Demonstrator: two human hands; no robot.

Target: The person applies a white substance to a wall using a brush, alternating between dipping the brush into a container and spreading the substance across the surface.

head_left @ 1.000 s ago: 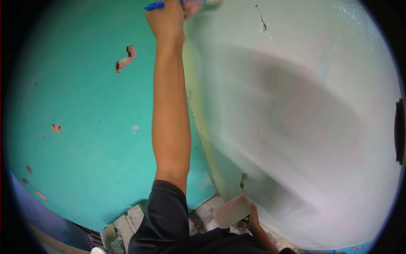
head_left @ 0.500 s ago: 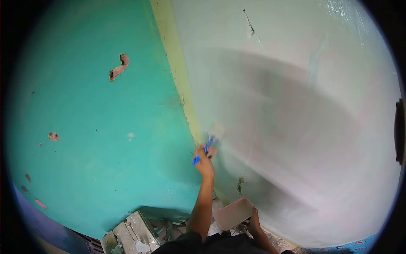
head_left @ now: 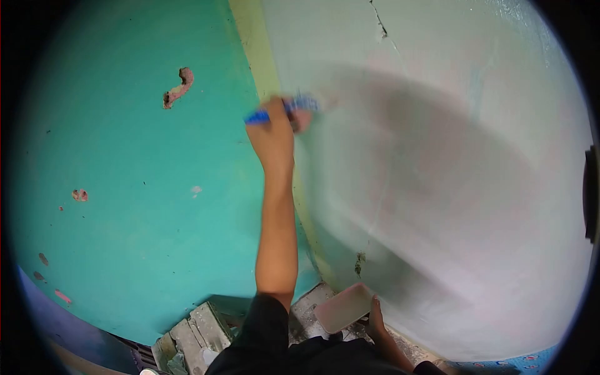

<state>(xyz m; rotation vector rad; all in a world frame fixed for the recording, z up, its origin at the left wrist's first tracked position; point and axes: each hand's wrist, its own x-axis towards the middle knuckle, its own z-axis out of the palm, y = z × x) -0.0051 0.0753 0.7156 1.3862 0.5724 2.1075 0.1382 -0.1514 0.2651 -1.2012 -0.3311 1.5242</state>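
My left hand (head_left: 275,134) is raised against the wall corner and grips a blue-handled brush (head_left: 257,117). The brush's blurred head touches the pale wall (head_left: 450,187) just right of the yellow-green corner strip (head_left: 259,56). My arm in a black sleeve reaches up from the bottom of the view. Low down at the foot of the pale wall, my right hand (head_left: 377,322) holds a pale rectangular tray (head_left: 342,307) by its right edge; what the tray contains cannot be made out.
The teal wall (head_left: 125,187) on the left has a chipped hole (head_left: 178,87) and small pink spots. A crack (head_left: 379,19) runs near the top of the pale wall. Broken blocks (head_left: 194,331) lie at the corner's foot. A dark object (head_left: 590,194) sits at the right edge.
My left hand with the brush went from the top of the corner down to near the floor, and has now come back up to mid-height. The right hand and tray stayed put.
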